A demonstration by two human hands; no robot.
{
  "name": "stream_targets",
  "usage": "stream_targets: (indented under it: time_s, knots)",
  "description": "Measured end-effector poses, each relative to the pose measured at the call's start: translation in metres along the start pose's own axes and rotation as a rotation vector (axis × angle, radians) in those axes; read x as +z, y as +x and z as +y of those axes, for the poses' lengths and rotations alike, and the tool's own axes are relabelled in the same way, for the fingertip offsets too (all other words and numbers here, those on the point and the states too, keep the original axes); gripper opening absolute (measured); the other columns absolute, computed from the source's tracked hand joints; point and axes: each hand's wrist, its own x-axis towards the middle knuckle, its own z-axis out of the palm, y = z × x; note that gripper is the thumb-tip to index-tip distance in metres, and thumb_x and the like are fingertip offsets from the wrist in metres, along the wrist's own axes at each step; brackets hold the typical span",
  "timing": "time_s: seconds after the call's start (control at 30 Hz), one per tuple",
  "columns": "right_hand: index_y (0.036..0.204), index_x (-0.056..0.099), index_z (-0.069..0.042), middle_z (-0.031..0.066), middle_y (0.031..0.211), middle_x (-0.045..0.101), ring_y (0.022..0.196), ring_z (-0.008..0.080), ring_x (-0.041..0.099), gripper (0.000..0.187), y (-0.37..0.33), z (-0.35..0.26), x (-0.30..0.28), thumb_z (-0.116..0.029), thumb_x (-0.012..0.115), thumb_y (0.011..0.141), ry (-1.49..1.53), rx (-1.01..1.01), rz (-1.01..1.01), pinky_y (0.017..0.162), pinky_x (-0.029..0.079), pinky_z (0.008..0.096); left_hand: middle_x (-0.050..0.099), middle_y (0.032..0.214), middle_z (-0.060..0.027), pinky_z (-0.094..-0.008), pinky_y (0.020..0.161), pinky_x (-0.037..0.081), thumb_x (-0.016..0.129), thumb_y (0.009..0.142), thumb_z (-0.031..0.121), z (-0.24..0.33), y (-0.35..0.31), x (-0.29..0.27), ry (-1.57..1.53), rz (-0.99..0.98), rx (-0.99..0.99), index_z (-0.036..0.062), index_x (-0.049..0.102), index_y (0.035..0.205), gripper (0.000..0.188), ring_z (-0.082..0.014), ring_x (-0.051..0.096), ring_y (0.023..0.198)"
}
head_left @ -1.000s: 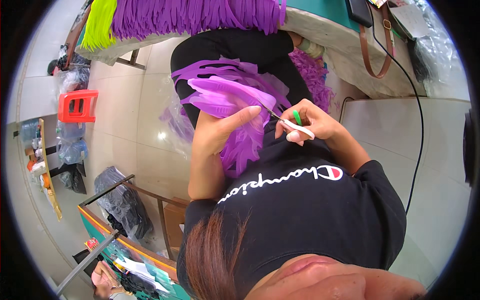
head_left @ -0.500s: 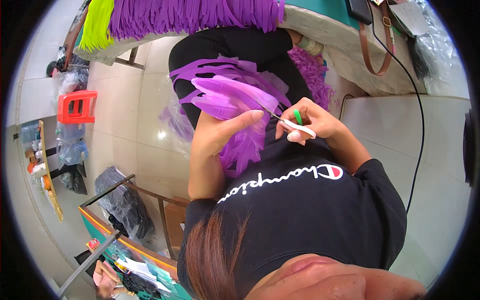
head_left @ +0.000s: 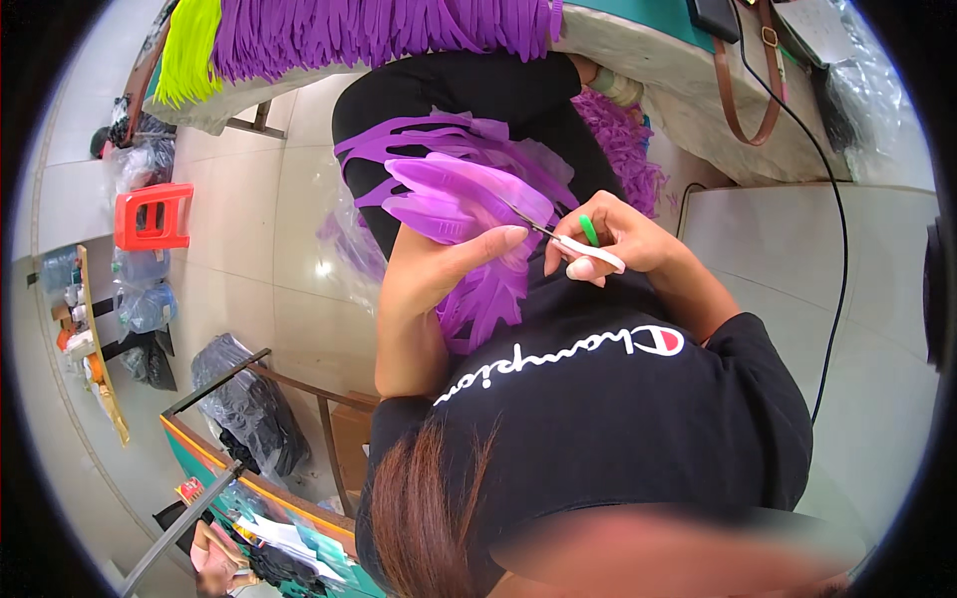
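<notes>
My left hand (head_left: 449,261) grips a soft, translucent purple moulded piece (head_left: 459,194) above my lap, its thumb pressed along the near side. Rounded lobes of the piece stick out past the fingers, most of which are hidden beneath it. Small scissors (head_left: 595,253) with one white and one green handle are in my right hand (head_left: 626,234), its fingers bent around the handles. Their thin blades point left and lie against the purple piece near its right edge; whether they are cutting into it I cannot tell. Loose purple strips (head_left: 483,299) hang below my left hand and drape over my thighs.
On the table (head_left: 638,35) ahead lie rows of purple strips (head_left: 389,30) and a lime-green bundle (head_left: 187,55). A purple heap (head_left: 628,149) lies beside my right leg. A red stool (head_left: 153,216) stands left; a black cable (head_left: 837,219) runs down the right.
Both hands keep almost the same places. My right hand and the scissors have shifted very slightly left, while the grip on the purple piece looks unchanged.
</notes>
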Motion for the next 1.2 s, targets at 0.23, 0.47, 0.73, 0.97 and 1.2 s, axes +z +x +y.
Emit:
stream_targets:
  time_s: [0.23, 0.47, 0.73, 0.97, 1.2]
  knots:
    - [0.089, 0.066, 0.007, 0.0006, 0.052, 0.053, 0.044, 0.0056, 0.049, 0.034, -0.0003, 0.0004, -0.0010, -0.022, 0.074, 0.072, 0.007, -0.009, -0.001, 0.042, 0.033, 0.0189, 0.065, 0.090, -0.0074, -0.0269, 0.067, 0.049, 0.072, 0.074, -0.004, 0.0028, -0.0008, -0.0013, -0.027, 0.023, 0.018, -0.0015, 0.057, 0.108, 0.037, -0.0147, 0.063, 0.078]
    - [0.089, 0.066, 0.007, 0.0004, 0.052, 0.053, 0.044, 0.0055, 0.048, 0.033, 0.0000, 0.0012, 0.0002, -0.021, 0.073, 0.073, 0.003, -0.023, -0.009, 0.043, 0.032, 0.0192, 0.065, 0.090, -0.0066, -0.0271, 0.071, 0.049, 0.072, 0.074, -0.004, 0.0005, -0.0015, -0.0005, -0.053, 0.050, 0.052, -0.0008, 0.058, 0.108, 0.037, -0.0140, 0.063, 0.081]
    - [0.089, 0.066, 0.006, 0.0002, 0.052, 0.053, 0.044, 0.0053, 0.048, 0.032, 0.0002, 0.0014, 0.0000, -0.020, 0.074, 0.073, 0.010, -0.015, 0.001, 0.043, 0.032, 0.0191, 0.065, 0.088, -0.0062, -0.0267, 0.069, 0.048, 0.073, 0.074, -0.003, -0.0004, -0.0004, -0.0005, -0.003, 0.004, 0.019, -0.0011, 0.059, 0.106, 0.035, -0.0137, 0.063, 0.079]
    - [0.089, 0.067, 0.006, 0.0003, 0.052, 0.053, 0.044, 0.0052, 0.049, 0.031, -0.0004, 0.0005, -0.0002, -0.019, 0.074, 0.072, 0.009, 0.001, 0.004, 0.043, 0.032, 0.0188, 0.064, 0.088, -0.0061, -0.0271, 0.067, 0.048, 0.074, 0.073, -0.002, -0.0007, -0.0006, -0.0017, 0.001, -0.026, 0.001, -0.0008, 0.060, 0.103, 0.033, -0.0139, 0.063, 0.077]
    - [0.089, 0.066, 0.005, 0.0006, 0.053, 0.053, 0.044, 0.0061, 0.049, 0.032, -0.0003, 0.0001, 0.0008, -0.020, 0.075, 0.072, -0.007, 0.018, 0.011, 0.042, 0.033, 0.0191, 0.065, 0.089, -0.0058, -0.0276, 0.072, 0.049, 0.072, 0.075, -0.002, -0.0016, -0.0010, 0.0041, 0.044, 0.028, 0.096, -0.0006, 0.057, 0.107, 0.035, -0.0136, 0.062, 0.083]
